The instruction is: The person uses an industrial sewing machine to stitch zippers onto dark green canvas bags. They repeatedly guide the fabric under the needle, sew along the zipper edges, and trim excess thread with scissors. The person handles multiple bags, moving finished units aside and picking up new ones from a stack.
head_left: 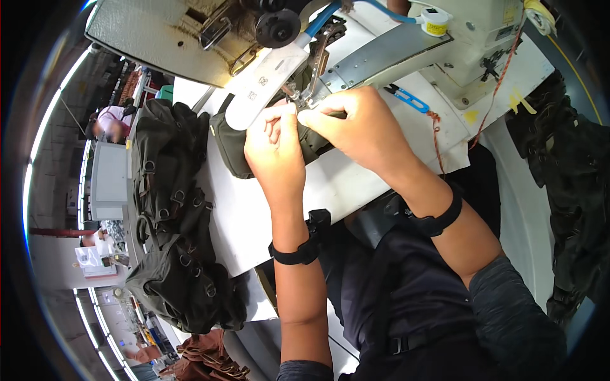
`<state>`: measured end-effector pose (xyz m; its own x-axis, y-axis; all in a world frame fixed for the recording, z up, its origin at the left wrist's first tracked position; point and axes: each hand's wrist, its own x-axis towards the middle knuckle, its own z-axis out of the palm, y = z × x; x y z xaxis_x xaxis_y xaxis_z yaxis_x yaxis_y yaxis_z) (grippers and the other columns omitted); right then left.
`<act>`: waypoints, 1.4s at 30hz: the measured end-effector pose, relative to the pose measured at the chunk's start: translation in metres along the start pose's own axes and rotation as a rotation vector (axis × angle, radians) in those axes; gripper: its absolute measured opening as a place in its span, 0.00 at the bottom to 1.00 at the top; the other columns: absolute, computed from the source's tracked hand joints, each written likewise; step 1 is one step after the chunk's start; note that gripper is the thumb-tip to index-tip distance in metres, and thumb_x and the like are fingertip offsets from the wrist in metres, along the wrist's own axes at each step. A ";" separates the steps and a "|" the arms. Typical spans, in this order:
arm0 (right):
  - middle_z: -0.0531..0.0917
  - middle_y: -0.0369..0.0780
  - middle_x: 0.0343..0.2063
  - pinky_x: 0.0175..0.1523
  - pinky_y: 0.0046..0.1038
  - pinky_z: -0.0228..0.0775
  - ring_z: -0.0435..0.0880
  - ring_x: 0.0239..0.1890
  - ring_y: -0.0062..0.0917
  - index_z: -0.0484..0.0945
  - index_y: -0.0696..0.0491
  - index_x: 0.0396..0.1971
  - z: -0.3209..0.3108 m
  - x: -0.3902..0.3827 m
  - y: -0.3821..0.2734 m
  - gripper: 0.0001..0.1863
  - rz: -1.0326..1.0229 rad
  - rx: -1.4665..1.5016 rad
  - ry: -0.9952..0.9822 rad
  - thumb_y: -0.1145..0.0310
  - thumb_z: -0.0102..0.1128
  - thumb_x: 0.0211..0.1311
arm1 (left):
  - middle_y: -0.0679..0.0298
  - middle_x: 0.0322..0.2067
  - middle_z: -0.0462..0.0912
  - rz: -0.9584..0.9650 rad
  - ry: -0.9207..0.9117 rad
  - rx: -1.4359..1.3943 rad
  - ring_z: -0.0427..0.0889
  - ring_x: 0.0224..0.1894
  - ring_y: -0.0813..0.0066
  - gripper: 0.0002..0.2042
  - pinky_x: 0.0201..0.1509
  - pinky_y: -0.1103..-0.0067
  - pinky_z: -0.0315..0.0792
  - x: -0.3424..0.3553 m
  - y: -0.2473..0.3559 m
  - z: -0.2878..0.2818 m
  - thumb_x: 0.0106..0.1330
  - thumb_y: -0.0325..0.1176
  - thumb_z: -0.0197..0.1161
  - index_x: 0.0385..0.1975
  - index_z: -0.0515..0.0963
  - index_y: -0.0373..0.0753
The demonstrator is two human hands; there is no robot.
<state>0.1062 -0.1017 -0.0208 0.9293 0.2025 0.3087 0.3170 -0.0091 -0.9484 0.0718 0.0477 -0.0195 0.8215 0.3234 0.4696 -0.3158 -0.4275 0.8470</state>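
Both hands meet just below the needle area of a sewing machine [394, 63]. My left hand [277, 152] is closed, its thumb and forefinger pinched together near the presser foot. Opposite it, my right hand [367, 127] also pinches, its fingertips almost touching the left ones. Whatever lies between the fingertips is too small to make out. Under the hands, a dark green fabric bag piece [234, 151] rests on the white machine table [244, 219]. A flat white plate [267, 82] on the machine partly covers the view above my left hand.
Dark green bags with metal rings [184, 279] are heaped along the left side. Blue thread snips [412, 100] on an orange cord lie right of the needle. More dark fabric [581, 222] hangs at the far right. Brown bags [206, 355] sit lower left. A person [114, 124] is in the background.
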 end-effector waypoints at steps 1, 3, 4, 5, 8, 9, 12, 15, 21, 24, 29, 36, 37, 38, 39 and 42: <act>0.73 0.46 0.12 0.28 0.34 0.65 0.67 0.16 0.33 0.76 0.63 0.17 -0.003 -0.001 -0.002 0.20 0.003 -0.010 -0.015 0.63 0.68 0.61 | 0.59 0.43 0.87 -0.002 -0.007 0.001 0.85 0.46 0.77 0.03 0.55 0.80 0.78 0.000 0.001 0.000 0.74 0.21 0.65 0.43 0.80 0.29; 0.76 0.46 0.17 0.31 0.34 0.66 0.69 0.19 0.33 0.79 0.62 0.25 -0.013 -0.006 -0.001 0.17 -0.001 0.004 -0.066 0.62 0.68 0.62 | 0.59 0.45 0.87 -0.086 0.013 -0.010 0.85 0.47 0.78 0.05 0.55 0.81 0.78 -0.005 0.011 0.002 0.75 0.22 0.64 0.46 0.81 0.29; 0.77 0.46 0.18 0.32 0.33 0.67 0.71 0.21 0.32 0.81 0.61 0.28 -0.016 -0.010 0.006 0.16 -0.001 0.028 -0.091 0.61 0.68 0.63 | 0.59 0.46 0.88 -0.024 0.018 0.122 0.85 0.47 0.77 0.07 0.55 0.80 0.78 -0.008 0.017 0.001 0.76 0.23 0.64 0.48 0.82 0.29; 0.78 0.46 0.19 0.33 0.33 0.68 0.72 0.22 0.31 0.82 0.61 0.31 -0.019 -0.015 0.013 0.16 0.000 0.052 -0.116 0.60 0.68 0.64 | 0.58 0.48 0.88 0.039 0.024 0.255 0.86 0.48 0.76 0.08 0.55 0.79 0.78 -0.012 0.023 -0.001 0.76 0.24 0.63 0.50 0.82 0.30; 0.86 0.37 0.35 0.45 0.25 0.72 0.78 0.36 0.17 0.84 0.61 0.48 -0.032 -0.025 0.035 0.14 0.031 0.169 -0.239 0.68 0.66 0.69 | 0.53 0.55 0.86 0.378 -0.045 0.637 0.86 0.55 0.62 0.13 0.61 0.71 0.77 -0.035 0.033 -0.010 0.71 0.24 0.67 0.54 0.82 0.33; 0.88 0.35 0.41 0.50 0.22 0.73 0.80 0.42 0.13 0.84 0.61 0.53 -0.033 -0.029 0.037 0.15 0.025 0.216 -0.268 0.71 0.66 0.71 | 0.51 0.56 0.86 0.470 -0.092 0.694 0.85 0.58 0.57 0.15 0.64 0.69 0.75 -0.043 0.036 -0.010 0.70 0.23 0.68 0.55 0.82 0.33; 0.88 0.35 0.44 0.53 0.22 0.74 0.80 0.46 0.13 0.84 0.60 0.53 -0.031 -0.033 0.025 0.14 0.087 0.321 -0.333 0.70 0.65 0.72 | 0.57 0.63 0.81 0.562 -0.166 0.880 0.75 0.69 0.52 0.25 0.75 0.55 0.62 -0.057 0.031 -0.014 0.65 0.30 0.73 0.64 0.78 0.39; 0.86 0.34 0.38 0.47 0.21 0.72 0.79 0.41 0.11 0.85 0.61 0.46 -0.028 -0.033 0.002 0.12 0.224 0.435 -0.313 0.68 0.64 0.73 | 0.64 0.67 0.78 0.605 -0.203 0.957 0.71 0.72 0.57 0.31 0.79 0.51 0.53 -0.056 0.030 -0.023 0.62 0.35 0.75 0.68 0.76 0.45; 0.81 0.29 0.26 0.33 0.19 0.66 0.73 0.30 0.08 0.86 0.60 0.33 -0.011 -0.032 0.006 0.13 0.278 0.635 -0.152 0.65 0.64 0.72 | 0.69 0.60 0.85 0.685 -0.122 0.924 0.79 0.65 0.67 0.30 0.75 0.60 0.60 -0.047 0.016 -0.022 0.56 0.27 0.74 0.63 0.81 0.47; 0.80 0.28 0.25 0.33 0.19 0.65 0.71 0.29 0.08 0.86 0.60 0.33 -0.016 -0.032 -0.002 0.13 0.335 0.615 -0.156 0.65 0.64 0.72 | 0.69 0.57 0.86 0.641 -0.106 0.870 0.82 0.60 0.68 0.28 0.69 0.65 0.66 -0.047 0.024 -0.020 0.54 0.26 0.75 0.59 0.83 0.47; 0.78 0.27 0.25 0.34 0.19 0.63 0.70 0.30 0.08 0.85 0.60 0.33 -0.025 -0.026 -0.011 0.11 0.326 0.490 -0.170 0.66 0.63 0.71 | 0.68 0.56 0.87 0.546 -0.140 0.765 0.84 0.57 0.67 0.29 0.64 0.69 0.69 -0.044 0.032 -0.019 0.50 0.25 0.77 0.58 0.84 0.47; 0.78 0.27 0.25 0.34 0.19 0.63 0.69 0.30 0.08 0.84 0.59 0.31 -0.019 -0.016 -0.008 0.12 0.321 0.528 -0.150 0.67 0.62 0.71 | 0.67 0.55 0.88 0.557 -0.139 0.766 0.84 0.55 0.67 0.30 0.62 0.69 0.69 -0.034 0.026 -0.021 0.49 0.25 0.78 0.57 0.84 0.47; 0.80 0.27 0.27 0.38 0.19 0.65 0.71 0.32 0.08 0.85 0.60 0.33 -0.019 -0.015 -0.008 0.11 0.328 0.518 -0.163 0.68 0.63 0.72 | 0.67 0.55 0.88 0.570 -0.138 0.776 0.84 0.55 0.67 0.30 0.62 0.69 0.69 -0.033 0.024 -0.022 0.49 0.25 0.78 0.57 0.84 0.47; 0.82 0.28 0.30 0.41 0.19 0.67 0.74 0.34 0.08 0.86 0.60 0.35 -0.021 -0.013 -0.008 0.10 0.335 0.508 -0.176 0.68 0.63 0.73 | 0.67 0.55 0.88 0.582 -0.137 0.786 0.84 0.55 0.67 0.30 0.62 0.69 0.69 -0.032 0.023 -0.023 0.49 0.25 0.78 0.57 0.84 0.47; 0.85 0.28 0.33 0.44 0.18 0.69 0.76 0.36 0.08 0.87 0.60 0.37 -0.022 -0.011 -0.008 0.10 0.342 0.497 -0.189 0.69 0.63 0.74 | 0.67 0.55 0.88 0.579 -0.137 0.789 0.84 0.55 0.67 0.29 0.62 0.69 0.68 -0.030 0.022 -0.023 0.49 0.26 0.78 0.56 0.84 0.47; 0.80 0.25 0.26 0.38 0.18 0.64 0.71 0.31 0.07 0.84 0.58 0.28 -0.021 -0.005 -0.003 0.13 0.298 0.430 -0.148 0.68 0.63 0.74 | 0.67 0.54 0.88 0.579 -0.138 0.797 0.84 0.56 0.66 0.29 0.63 0.68 0.67 -0.022 0.020 -0.023 0.48 0.27 0.78 0.56 0.84 0.47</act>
<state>0.1046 -0.1235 -0.0183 0.9208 0.3882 0.0374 -0.0914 0.3080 -0.9470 0.0366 0.0510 -0.0073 0.7052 -0.1936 0.6821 -0.3161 -0.9470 0.0580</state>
